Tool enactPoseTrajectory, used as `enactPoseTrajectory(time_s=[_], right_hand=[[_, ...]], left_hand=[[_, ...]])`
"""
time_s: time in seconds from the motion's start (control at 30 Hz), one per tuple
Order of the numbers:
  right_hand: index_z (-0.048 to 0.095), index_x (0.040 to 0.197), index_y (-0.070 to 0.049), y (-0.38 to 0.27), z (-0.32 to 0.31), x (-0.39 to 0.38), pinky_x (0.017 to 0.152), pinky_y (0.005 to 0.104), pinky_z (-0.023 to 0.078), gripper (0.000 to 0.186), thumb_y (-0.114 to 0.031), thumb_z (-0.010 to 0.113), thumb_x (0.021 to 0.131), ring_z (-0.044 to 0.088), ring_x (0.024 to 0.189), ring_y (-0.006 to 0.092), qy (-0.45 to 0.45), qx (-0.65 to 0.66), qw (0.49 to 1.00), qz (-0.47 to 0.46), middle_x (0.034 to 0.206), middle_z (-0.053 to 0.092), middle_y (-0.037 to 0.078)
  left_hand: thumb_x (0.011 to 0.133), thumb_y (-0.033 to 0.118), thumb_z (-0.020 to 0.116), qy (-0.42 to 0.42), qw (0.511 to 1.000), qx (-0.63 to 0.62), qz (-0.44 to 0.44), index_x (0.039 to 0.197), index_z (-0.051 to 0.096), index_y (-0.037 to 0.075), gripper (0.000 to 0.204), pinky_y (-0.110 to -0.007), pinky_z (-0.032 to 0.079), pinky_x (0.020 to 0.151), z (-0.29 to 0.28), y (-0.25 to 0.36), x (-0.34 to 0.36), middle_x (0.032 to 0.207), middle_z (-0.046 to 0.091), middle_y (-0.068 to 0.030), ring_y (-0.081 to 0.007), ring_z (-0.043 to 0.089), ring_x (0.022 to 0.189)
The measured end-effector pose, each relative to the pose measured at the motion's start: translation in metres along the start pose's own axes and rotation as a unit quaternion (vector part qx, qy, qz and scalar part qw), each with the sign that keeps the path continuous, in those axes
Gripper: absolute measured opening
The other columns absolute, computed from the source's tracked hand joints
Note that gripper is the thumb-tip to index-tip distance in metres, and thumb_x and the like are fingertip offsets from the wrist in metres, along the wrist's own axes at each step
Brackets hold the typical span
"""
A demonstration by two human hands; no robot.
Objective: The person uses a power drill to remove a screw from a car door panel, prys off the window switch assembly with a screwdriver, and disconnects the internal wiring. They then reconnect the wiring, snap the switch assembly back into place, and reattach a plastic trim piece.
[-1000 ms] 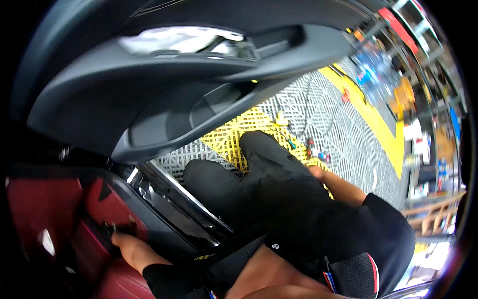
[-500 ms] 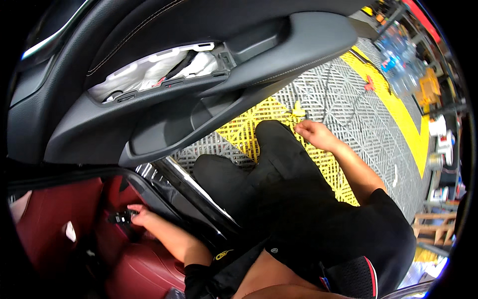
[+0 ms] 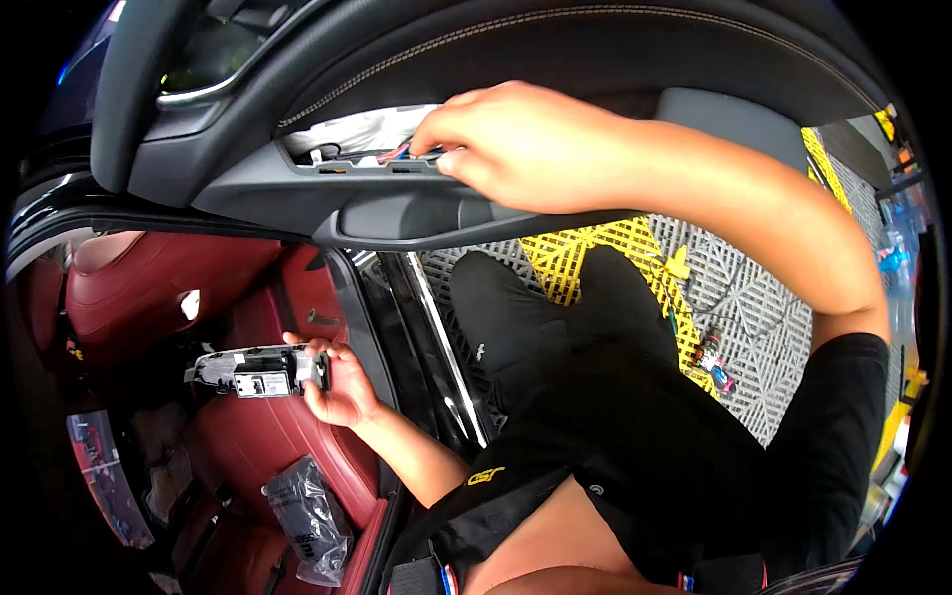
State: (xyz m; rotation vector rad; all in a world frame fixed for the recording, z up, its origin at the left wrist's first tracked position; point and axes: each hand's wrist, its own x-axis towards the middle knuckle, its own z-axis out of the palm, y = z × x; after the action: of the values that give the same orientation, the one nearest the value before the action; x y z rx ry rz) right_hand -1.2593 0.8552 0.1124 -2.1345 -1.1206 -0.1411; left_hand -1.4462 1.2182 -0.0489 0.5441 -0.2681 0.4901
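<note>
The right hand (image 3: 516,144) is up at the open slot in the armrest of the dark car door panel (image 3: 397,213), its fingertips (image 3: 436,149) pinched on the coloured wires (image 3: 402,152) that show inside the opening. The left hand (image 3: 337,382) reaches low into the cabin and grips one end of a grey and black switch module (image 3: 253,372), holding it level over the red leather seat (image 3: 159,288). A clear plastic bag (image 3: 307,516) lies on the seat cushion nearer the person.

Beyond the door, the person's legs in black trousers (image 3: 555,327) rest on a floor of grey and yellow grid tiles (image 3: 595,253). A small red and blue part (image 3: 714,362) and loose cables lie on the tiles by the right knee. Shelving and coloured clutter blur at the far right rim.

Half a second ago the right hand lay down on the knee over the tiles and the left hand was deep beside the seat with no module visible; since then the right has risen to the slot and the left has lifted the module clear.
</note>
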Motion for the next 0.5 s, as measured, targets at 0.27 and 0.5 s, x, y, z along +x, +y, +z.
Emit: enactPoseTrajectory(time_s=[0.27, 0.5], right_hand=[[0.056, 0.138, -0.002, 0.013, 0.007, 0.022, 0.087, 0.0483, 0.054, 0.037, -0.020, 0.046, 0.107, 0.071, 0.096, 0.0390, -0.102, 0.033, 0.989, 0.105, 0.105, 0.071, 0.023], [0.060, 0.140, 0.000, 0.006, 0.010, 0.044, 0.100, 0.0433, 0.053, 0.042, -0.016, 0.043, 0.105, 0.070, 0.108, 0.0355, -0.157, 0.046, 0.977, 0.138, 0.117, 0.070, 0.025]], left_hand=[[0.083, 0.057, 0.081, -0.051, 0.997, 0.050, 0.002, 0.145, 0.042, 0.002, 0.092, -0.042, 0.045, 0.084, 0.066, 0.005, -0.001, 0.134, 0.051, -0.0100, -0.0238, 0.052, 0.097], [0.097, 0.054, 0.063, -0.143, 0.976, 0.165, 0.000, 0.161, 0.030, 0.021, 0.079, -0.052, 0.047, 0.097, 0.103, -0.007, 0.023, 0.143, 0.045, -0.0138, -0.0281, 0.052, 0.111]])
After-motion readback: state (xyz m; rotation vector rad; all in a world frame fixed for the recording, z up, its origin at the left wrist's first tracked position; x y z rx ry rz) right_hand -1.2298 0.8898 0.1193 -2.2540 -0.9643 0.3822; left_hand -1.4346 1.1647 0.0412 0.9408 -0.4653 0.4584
